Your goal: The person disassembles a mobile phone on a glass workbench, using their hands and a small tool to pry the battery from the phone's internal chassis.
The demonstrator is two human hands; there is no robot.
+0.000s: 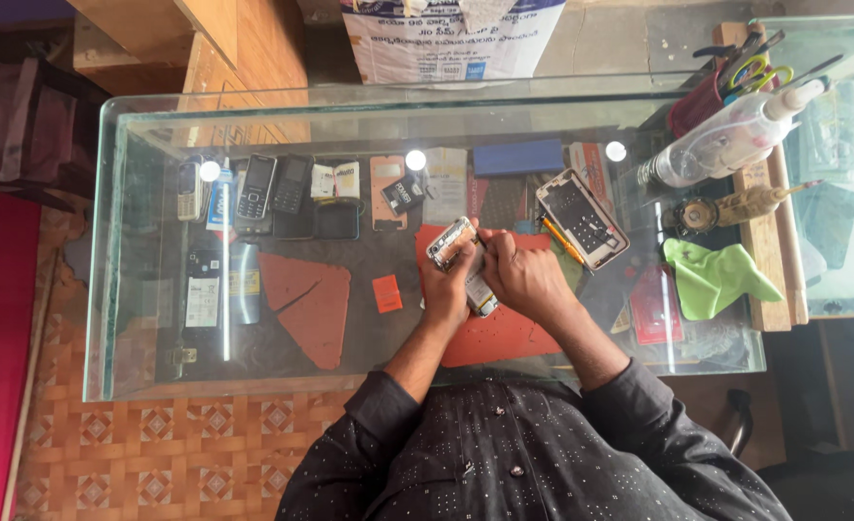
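My left hand [444, 287] grips a small silver phone body [451, 242] over a red mat [504, 333] on the glass counter top [157, 376]. My right hand [523, 275] is closed against the same phone from the right, its fingers curled on the lower part [481, 295]. Whether a tool is in the right hand I cannot tell. An opened phone frame [581, 218] lies just right of my hands, with an orange-handled tool [564, 241] beside it.
Under the glass lie several old phones [256, 188], batteries and red mat pieces [306, 294]. A green cloth [714, 277], a clear squeeze bottle [726, 140] and a holder with scissors [750, 68] sit at the right on a wooden board [772, 246].
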